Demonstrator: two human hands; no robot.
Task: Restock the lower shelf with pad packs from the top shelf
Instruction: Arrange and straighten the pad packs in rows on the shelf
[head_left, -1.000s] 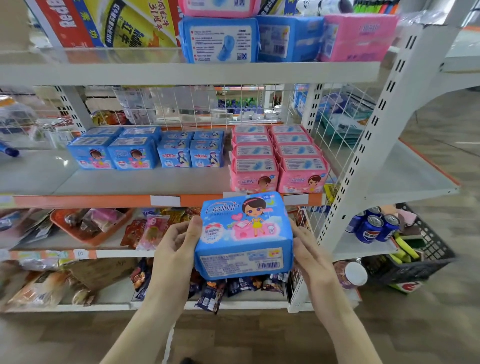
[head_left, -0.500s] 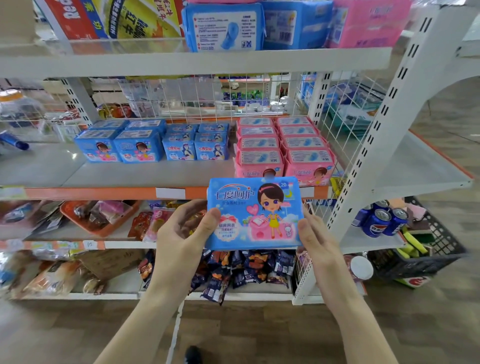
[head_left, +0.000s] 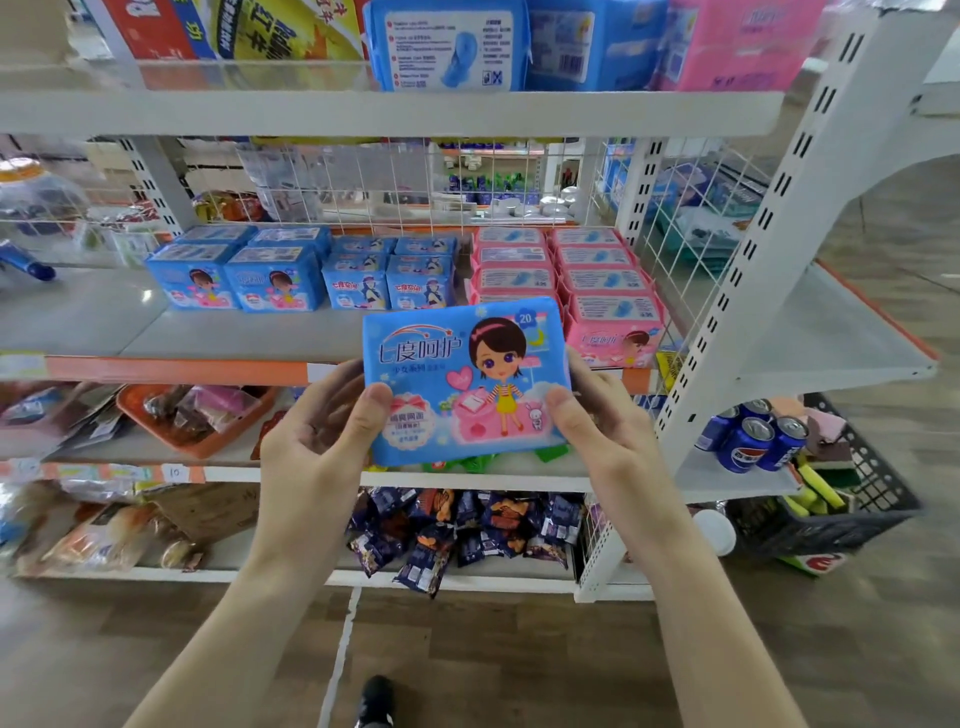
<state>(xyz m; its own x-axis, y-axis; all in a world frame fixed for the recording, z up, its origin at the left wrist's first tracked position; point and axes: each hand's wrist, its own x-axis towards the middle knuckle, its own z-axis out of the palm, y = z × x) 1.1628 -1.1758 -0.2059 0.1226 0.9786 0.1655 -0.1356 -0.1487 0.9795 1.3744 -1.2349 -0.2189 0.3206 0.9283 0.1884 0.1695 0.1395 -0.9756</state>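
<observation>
Now gripping pad pack (head_left: 462, 382) crosswise, left hand (head_left: 322, 431) and right hand (head_left: 608, 431) curled on its ends. Likely bound upper left for matching packs (head_left: 239, 275).

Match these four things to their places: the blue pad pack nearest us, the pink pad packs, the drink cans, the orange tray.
Things: 1 blue pad pack; 2 pink pad packs; 3 drink cans; 4 orange tray.
Places: A under the pad shelf, left; B between left hand and right hand; C pad shelf, right end; D beside the black basket.
Pairs: 1-B, 2-C, 3-D, 4-A.
</observation>
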